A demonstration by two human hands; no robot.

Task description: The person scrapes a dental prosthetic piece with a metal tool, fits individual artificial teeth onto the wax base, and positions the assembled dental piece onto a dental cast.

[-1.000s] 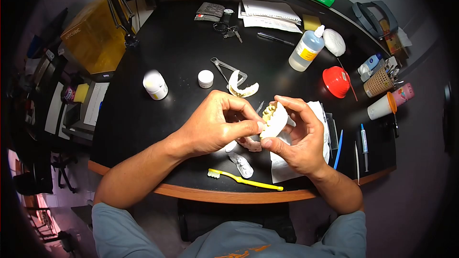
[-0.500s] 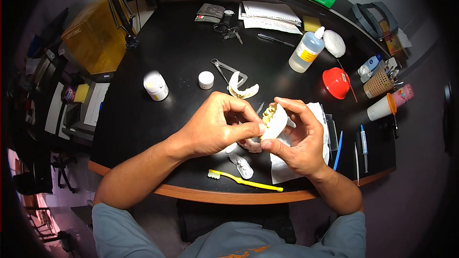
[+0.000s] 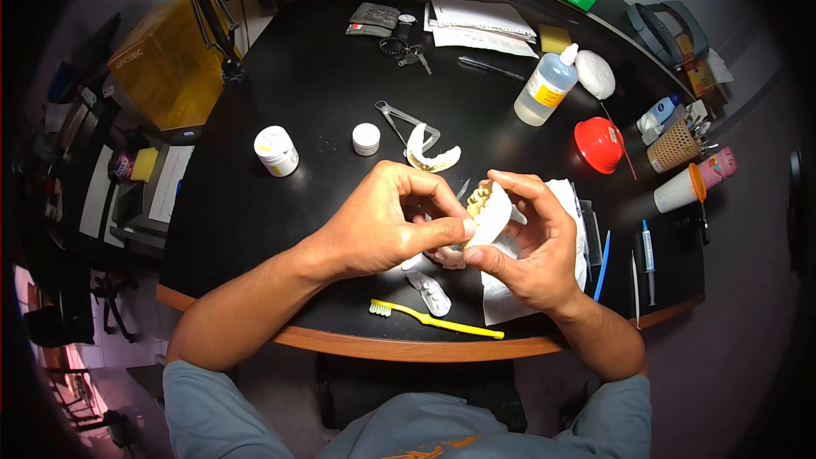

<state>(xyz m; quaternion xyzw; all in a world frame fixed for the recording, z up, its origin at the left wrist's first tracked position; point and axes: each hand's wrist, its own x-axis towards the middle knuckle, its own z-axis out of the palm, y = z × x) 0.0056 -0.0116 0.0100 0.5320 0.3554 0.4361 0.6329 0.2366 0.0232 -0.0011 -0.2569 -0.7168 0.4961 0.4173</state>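
A white and yellowish dental cast (image 3: 490,219) is held up above the desk between both hands. My right hand (image 3: 542,251) grips its right side, thumb below and fingers over the top. My left hand (image 3: 387,223) is closed, with thumb and forefinger pinching the cast's left edge at the teeth; whether a small piece sits between those fingertips is hidden. Beneath the hands lie a pinkish tooth model (image 3: 448,257), partly covered, and a clear-whitish moulded dental tray (image 3: 430,294). A white paper towel (image 3: 506,299) spreads under my right hand. Behind them rests a second, horseshoe-shaped dental cast (image 3: 432,157).
A yellow toothbrush (image 3: 435,320) lies near the front edge. Farther back are a metal caliper (image 3: 399,123), a small white jar (image 3: 366,139) and a white bottle (image 3: 276,151). To the right stand a liquid bottle (image 3: 546,89), a red bowl (image 3: 598,145) and a cup (image 3: 677,193).
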